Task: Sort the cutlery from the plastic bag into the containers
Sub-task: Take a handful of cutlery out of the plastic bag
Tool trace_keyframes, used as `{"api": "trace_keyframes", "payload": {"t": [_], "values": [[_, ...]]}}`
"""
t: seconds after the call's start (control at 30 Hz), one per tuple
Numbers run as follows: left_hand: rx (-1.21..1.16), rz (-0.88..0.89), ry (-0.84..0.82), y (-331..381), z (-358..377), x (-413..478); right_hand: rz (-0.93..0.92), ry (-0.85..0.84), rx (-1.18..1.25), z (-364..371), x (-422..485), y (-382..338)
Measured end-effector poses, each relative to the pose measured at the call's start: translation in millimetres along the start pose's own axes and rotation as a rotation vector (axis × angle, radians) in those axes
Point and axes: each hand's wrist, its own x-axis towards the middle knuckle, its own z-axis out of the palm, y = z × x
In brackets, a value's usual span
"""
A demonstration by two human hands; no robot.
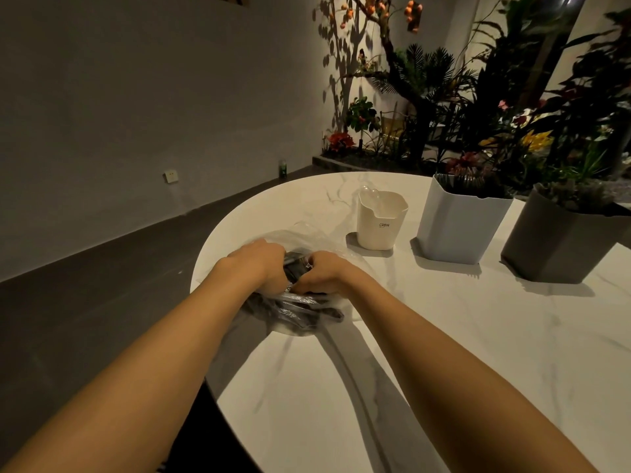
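A clear plastic bag (300,315) full of dark cutlery (297,305) lies at the left edge of the white marble table (444,353). My left hand (263,261) and my right hand (324,271) both reach into the bag's mouth, fingers curled down among the dark pieces; the fingertips are hidden. Three containers stand in a row behind: a cream one (380,221) with clear plastic spoons showing above its rim, a light grey one (457,223) holding dark cutlery, and a dark grey one (560,244) farthest right.
The round table's edge curves close by on the left, with dark floor (102,285) beyond. Plants and flowers (478,114) fill the back right behind the containers. A grey wall (153,97) stands to the left.
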Motion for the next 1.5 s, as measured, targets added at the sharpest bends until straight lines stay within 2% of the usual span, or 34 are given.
{"api": "trace_keyframes", "payload": {"t": [0.3,0.47,0.73,0.93,1.07,1.27,1.4,1.5], "values": [[-0.083,0.017,-0.005,-6,-1,5,-0.096,-0.016,-0.198,2,4,-12],[-0.103,0.019,-0.011,-7,1,9,-0.128,0.079,-0.264,10,2,-14],[-0.131,0.008,-0.001,-12,4,12,-0.221,-0.029,-0.642,6,-7,-39],[-0.162,0.032,0.039,-13,5,10,-0.244,0.115,-0.789,11,-8,-40],[-0.137,0.025,0.041,-13,3,7,-0.198,0.043,-0.775,5,-7,-40],[-0.019,0.005,0.076,-4,1,2,0.024,-0.178,-0.735,-11,-6,-35],[0.025,-0.011,0.081,-4,-2,-3,-0.167,-0.136,-0.541,-18,-7,-20],[0.021,-0.007,0.045,-2,-5,-8,-0.185,-0.134,-0.454,-22,-13,-13]]}}
